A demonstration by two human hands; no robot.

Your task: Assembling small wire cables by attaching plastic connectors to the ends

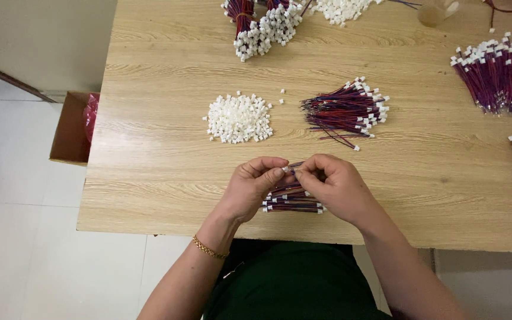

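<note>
Red/blue wires [344, 111] w/ white plugs, white connector pile [239, 118], light woodgrain table [149, 148], gold bracelet [208, 249].

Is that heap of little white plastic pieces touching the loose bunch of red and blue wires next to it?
Apart. The head view shows bare wood table between the heap of white pieces and the bunch of wires.
</note>
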